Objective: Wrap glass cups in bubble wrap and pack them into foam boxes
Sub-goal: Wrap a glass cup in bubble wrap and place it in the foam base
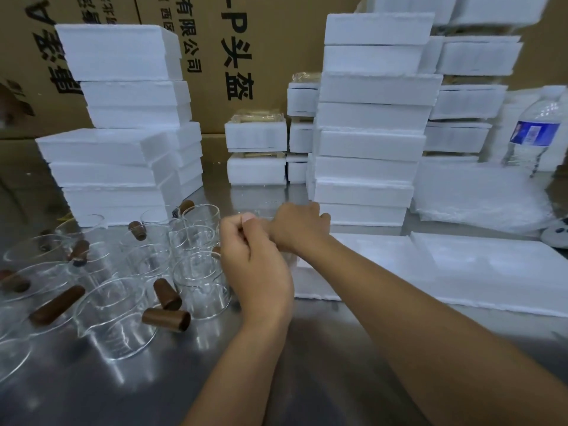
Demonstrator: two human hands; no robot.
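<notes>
My left hand [255,259] and my right hand [299,229] meet above the middle of the steel table [276,370], both with fingers curled. Between them shows a bit of a clear glass cup [289,256], mostly hidden by the hands; both hands seem to grip it. Several more glass cups [199,284] with brown wooden handles [166,319] stand and lie to the left. Stacks of white foam boxes [368,142] rise behind the hands. A heap of bubble wrap [479,195] lies at the right.
A second stack of foam boxes [123,56] stands at the back left. Flat foam pieces [461,265] lie to the right of the hands. A water bottle [534,133] stands at the far right. Big cardboard boxes [261,35] close off the back.
</notes>
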